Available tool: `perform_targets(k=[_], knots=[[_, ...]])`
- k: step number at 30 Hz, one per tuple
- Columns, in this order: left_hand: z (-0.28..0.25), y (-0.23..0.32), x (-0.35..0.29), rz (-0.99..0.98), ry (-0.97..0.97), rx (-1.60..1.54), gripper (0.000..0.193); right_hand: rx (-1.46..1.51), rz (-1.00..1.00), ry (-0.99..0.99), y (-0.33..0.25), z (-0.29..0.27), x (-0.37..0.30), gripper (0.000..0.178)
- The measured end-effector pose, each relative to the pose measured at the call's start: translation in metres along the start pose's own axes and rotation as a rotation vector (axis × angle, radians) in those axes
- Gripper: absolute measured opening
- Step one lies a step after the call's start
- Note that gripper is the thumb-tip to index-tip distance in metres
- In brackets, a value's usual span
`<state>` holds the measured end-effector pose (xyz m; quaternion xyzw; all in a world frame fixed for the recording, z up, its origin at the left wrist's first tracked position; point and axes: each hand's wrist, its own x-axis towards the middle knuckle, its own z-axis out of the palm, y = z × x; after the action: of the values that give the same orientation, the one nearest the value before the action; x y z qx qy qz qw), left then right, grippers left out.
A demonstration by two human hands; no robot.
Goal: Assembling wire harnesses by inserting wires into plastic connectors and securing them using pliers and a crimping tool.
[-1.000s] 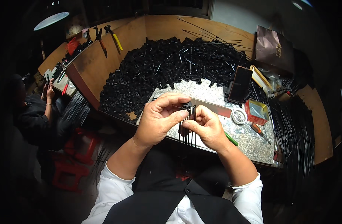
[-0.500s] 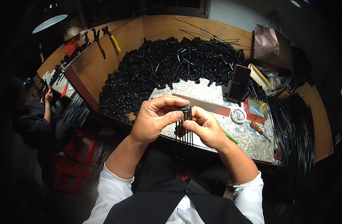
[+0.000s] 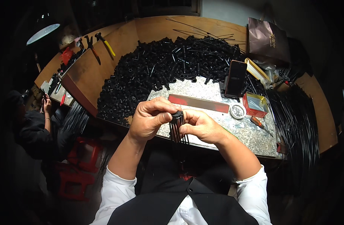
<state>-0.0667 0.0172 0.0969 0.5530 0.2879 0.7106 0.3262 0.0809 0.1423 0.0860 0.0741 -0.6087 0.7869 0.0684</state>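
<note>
My left hand [image 3: 146,120] pinches a round black umbrella hub [image 3: 177,116] between thumb and fingers, at the level of the table's near edge. Several thin black rods [image 3: 175,134] hang side by side from the hub, like umbrella ribs. My right hand [image 3: 202,127] is closed on the hub's right side, its thumb and curled forefinger gripping at the rods; its fingertips are partly hidden. Beyond my hands a flat red-and-brown bar [image 3: 202,103] lies on the speckled tabletop [image 3: 251,140].
A large heap of black tubular parts [image 3: 149,62] lines the back. On the right are a phone [image 3: 236,79], a white dish [image 3: 237,111], a red box [image 3: 255,107], a screwdriver [image 3: 257,122] and long black rods [image 3: 296,123]. A co-worker [image 3: 38,129] sits left, near red stools [image 3: 85,153].
My hands have shifted slightly left along with the hub and its rods, uncovering the red left end of the bar. Both grips stay closed. The whole view has moved a little.
</note>
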Motion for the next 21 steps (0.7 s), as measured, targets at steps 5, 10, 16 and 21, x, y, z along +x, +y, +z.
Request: perform_targets(k=[5,10,16,21], knots=[[0.001,-0.011,0.002,0.011,-0.001,-0.14,0.017,0.004,0.047,0.013,0.001,-0.003,0.001,0.015],[-0.004,-0.019,0.013,-0.001,-0.213,-0.458,0.016,0.016,0.103,-0.091,0.007,-0.006,0.004,0.032],[0.007,-0.002,0.021,-0.215,-0.117,-0.342,0.052,-0.016,0.08,-0.044,-0.004,-0.007,0.002,0.026],[0.008,0.013,0.01,-0.228,0.257,0.07,0.049,-0.356,-0.162,0.337,-0.01,0.008,0.008,0.029]])
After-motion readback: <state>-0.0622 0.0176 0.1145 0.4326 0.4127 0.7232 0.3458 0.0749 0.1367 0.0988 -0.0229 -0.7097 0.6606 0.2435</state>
